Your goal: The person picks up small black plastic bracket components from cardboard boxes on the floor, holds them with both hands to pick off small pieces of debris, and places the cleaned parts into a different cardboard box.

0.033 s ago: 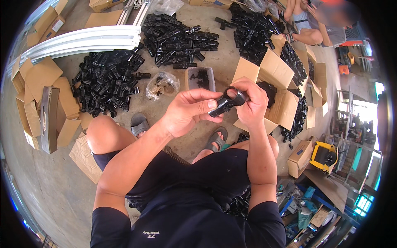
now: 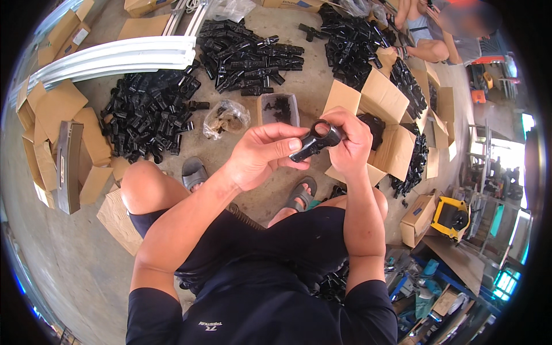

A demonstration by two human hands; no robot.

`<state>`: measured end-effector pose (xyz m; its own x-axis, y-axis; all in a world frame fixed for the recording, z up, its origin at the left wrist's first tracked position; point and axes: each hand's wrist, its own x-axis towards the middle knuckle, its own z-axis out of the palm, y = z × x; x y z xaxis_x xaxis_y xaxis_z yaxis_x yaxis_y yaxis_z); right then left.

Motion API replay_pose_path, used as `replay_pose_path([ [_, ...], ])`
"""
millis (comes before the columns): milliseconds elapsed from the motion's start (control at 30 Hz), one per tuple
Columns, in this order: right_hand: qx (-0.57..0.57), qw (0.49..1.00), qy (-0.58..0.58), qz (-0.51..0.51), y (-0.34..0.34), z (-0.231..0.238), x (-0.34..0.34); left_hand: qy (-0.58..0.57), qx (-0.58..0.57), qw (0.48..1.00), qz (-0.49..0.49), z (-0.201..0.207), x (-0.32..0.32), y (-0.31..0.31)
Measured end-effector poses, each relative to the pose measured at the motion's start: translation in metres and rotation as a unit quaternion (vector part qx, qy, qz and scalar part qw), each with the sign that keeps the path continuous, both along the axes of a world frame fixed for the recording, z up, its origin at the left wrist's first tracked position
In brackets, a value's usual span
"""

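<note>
Up in front of my knees is a glossy black pipe fitting [image 2: 311,147], a short tube with a round open ring at its upper end. My left hand [image 2: 257,154] pinches the tube end between thumb and fingers. Around the right side of the ring my right hand [image 2: 353,141] is closed, its fingertips partly hidden. Beyond the hands stands a pale plastic bin [image 2: 295,109] with small black parts in it. A clear plastic bag [image 2: 226,119] of brownish small pieces lies left of the bin.
Heaps of similar black fittings lie at left [image 2: 146,112], far middle [image 2: 244,57] and far right [image 2: 351,43]. An open cardboard box [image 2: 397,152] stands right of my hands. White metal profiles [image 2: 115,57] lie far left. Another person [image 2: 428,40] sits far right.
</note>
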<state>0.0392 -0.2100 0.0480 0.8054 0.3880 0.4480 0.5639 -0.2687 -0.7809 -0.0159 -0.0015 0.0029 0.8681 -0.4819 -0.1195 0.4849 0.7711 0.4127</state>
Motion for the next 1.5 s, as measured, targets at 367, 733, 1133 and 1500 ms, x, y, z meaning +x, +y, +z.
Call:
replay_pose_path([
  [367,-0.023,0.994,-0.079,-0.069,0.011,-0.009,-0.001,-0.015,0.057,0.976,0.212,0.001,0.012,0.001],
  [733,-0.088,0.983,-0.114,-0.118,0.038,-0.027,-0.012,-0.086,0.18,0.95,0.238,-0.003,0.003,-0.008],
  [1133,0.027,0.995,0.004,-0.091,0.049,-0.03,-0.018,-0.083,0.202,0.934,0.282,0.008,0.004,-0.008],
  [1500,0.235,0.923,0.304,-0.006,0.049,-0.044,-0.023,-0.098,0.216,0.929,0.283,0.004,0.005,-0.009],
])
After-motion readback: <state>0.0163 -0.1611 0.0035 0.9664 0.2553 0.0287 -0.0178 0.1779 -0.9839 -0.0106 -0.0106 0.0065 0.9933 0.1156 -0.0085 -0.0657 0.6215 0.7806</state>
